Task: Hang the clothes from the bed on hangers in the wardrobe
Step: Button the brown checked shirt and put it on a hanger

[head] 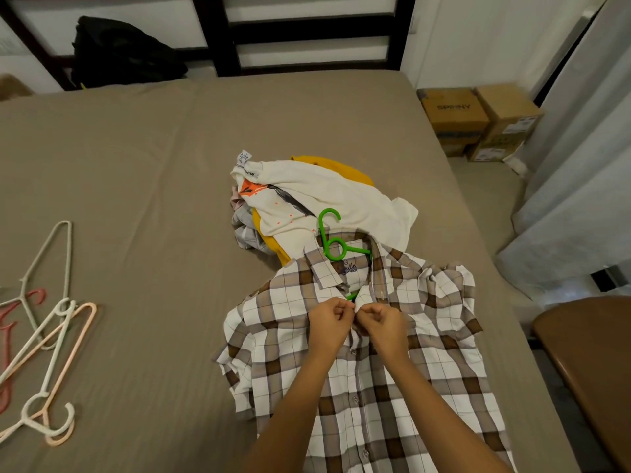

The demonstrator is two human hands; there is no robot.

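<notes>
- Found plaid shirt (375, 380) flat on bed (136, 172), green hanger (323, 235) inside collar.
- Observed left hand (329, 324) and right hand (384, 324) both pinching shirt front just below collar.
- Noted heap of clothes (324, 189) just beyond collar; spare hangers (54, 353) well apart, leftward.

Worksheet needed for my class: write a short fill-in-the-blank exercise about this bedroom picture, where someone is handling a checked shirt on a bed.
1. The plastic hanger poking out of the neck of the brown-and-white checked shirt is ____ in colour.
2. The left hand and right hand both pinch the shirt's front just below its ____.
3. The spare pale plastic hangers lie on the taupe-sheeted bed to the person's ____.

Missing words: green; collar; left.
</notes>
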